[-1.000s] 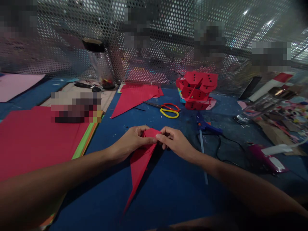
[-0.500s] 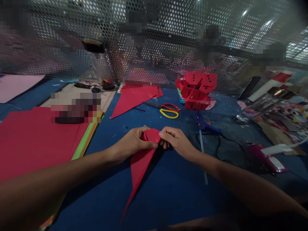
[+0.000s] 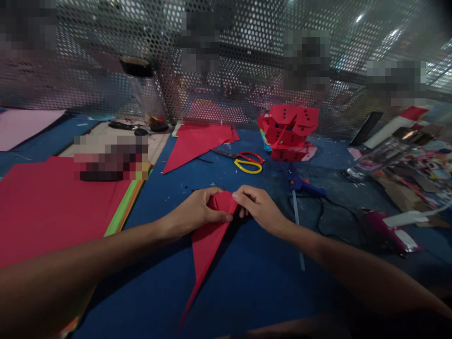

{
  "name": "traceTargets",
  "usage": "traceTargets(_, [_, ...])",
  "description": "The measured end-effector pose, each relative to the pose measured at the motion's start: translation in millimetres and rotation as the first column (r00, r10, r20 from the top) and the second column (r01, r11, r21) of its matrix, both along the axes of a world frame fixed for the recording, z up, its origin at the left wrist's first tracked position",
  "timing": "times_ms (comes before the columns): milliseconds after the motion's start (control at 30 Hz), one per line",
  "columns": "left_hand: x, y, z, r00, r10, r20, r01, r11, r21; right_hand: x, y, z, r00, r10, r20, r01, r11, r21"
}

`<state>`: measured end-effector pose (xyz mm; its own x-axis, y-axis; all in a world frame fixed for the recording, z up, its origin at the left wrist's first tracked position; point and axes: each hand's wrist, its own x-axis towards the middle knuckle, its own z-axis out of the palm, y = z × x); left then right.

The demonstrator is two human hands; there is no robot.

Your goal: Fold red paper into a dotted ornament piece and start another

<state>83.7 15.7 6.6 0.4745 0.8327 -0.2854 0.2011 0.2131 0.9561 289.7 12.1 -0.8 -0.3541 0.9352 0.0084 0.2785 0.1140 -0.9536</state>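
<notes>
A folded piece of red paper (image 3: 210,242) is held over the blue table (image 3: 155,287), its long thin point trailing toward me. My left hand (image 3: 197,209) grips its upper left part, thumb laid across the front. At the upper right edge, my right hand (image 3: 257,207) pinches the paper between thumb and fingers. Some fingertips are hidden behind the paper. Beyond my hands lie scissors (image 3: 243,161) with one red and one yellow handle. Behind them rests a pile of red paper triangles (image 3: 197,141).
Large red sheets (image 3: 52,212) are stacked at left, with green and orange sheets beneath. Right of my hands are a blue glue gun (image 3: 305,186) with its cord and a purple power strip (image 3: 391,233). Red dotted paper pieces (image 3: 291,132) stand near the perforated metal screen (image 3: 240,37).
Both hands keep their hold on the red paper. My left thumb and the paper's top have shifted very slightly; the rest of the table looks the same.
</notes>
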Motion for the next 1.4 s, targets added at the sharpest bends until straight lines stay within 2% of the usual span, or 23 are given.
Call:
traceTargets(133, [0.6,1.0,-1.8,1.000,-0.019,-0.001,0.019,1.000,0.019,0.4,-0.1,-0.3,0.999,-0.023,0.029,0.022,0.999,0.037])
traceTargets(267, [-0.1,0.7,-1.2,1.000,-0.028,0.007,0.028,1.000,0.002,-0.4,-1.0,-3.3,1.000,-0.009,0.015,0.009,1.000,0.011])
traceTargets(567, [0.5,-0.6,1.9,0.992,-0.016,-0.129,0.028,0.996,0.089,-1.3,1.9,-2.2,1.000,-0.008,-0.019,0.009,1.000,0.023])
traceTargets(667, [0.6,-0.8,0.2,0.996,-0.033,-0.083,0.038,0.998,0.055,-0.5,2.2,-1.9,0.999,-0.042,-0.021,0.043,0.998,0.045])
traceTargets(800, [-0.3,-1.4,-1.5,0.997,-0.069,-0.023,0.069,0.998,-0.005,-1.0,3.0,-2.8,0.997,-0.056,-0.058,0.057,0.998,0.008])
traceTargets(1033, [-0.1,-1.3,-1.1,0.995,-0.078,-0.060,0.079,0.997,0.009,-1.5,5.5,-4.6,0.996,-0.040,-0.083,0.043,0.999,0.032])
traceTargets(1200, [-0.3,-0.7,-3.8,0.995,-0.095,-0.033,0.095,0.995,-0.028,0.7,5.9,-4.5,0.992,-0.098,-0.079,0.103,0.993,0.055])
traceTargets(1333, [-1.1,-0.7,-4.4,0.996,-0.082,-0.016,0.082,0.996,-0.035,0.7,7.8,-5.8,0.993,-0.099,-0.072,0.101,0.995,0.022])
traceTargets(1400, [-1.3,-0.5,-3.9,0.998,-0.064,-0.016,0.064,0.997,-0.037,0.9,8.2,-4.1,0.989,-0.133,-0.067,0.137,0.989,0.060])
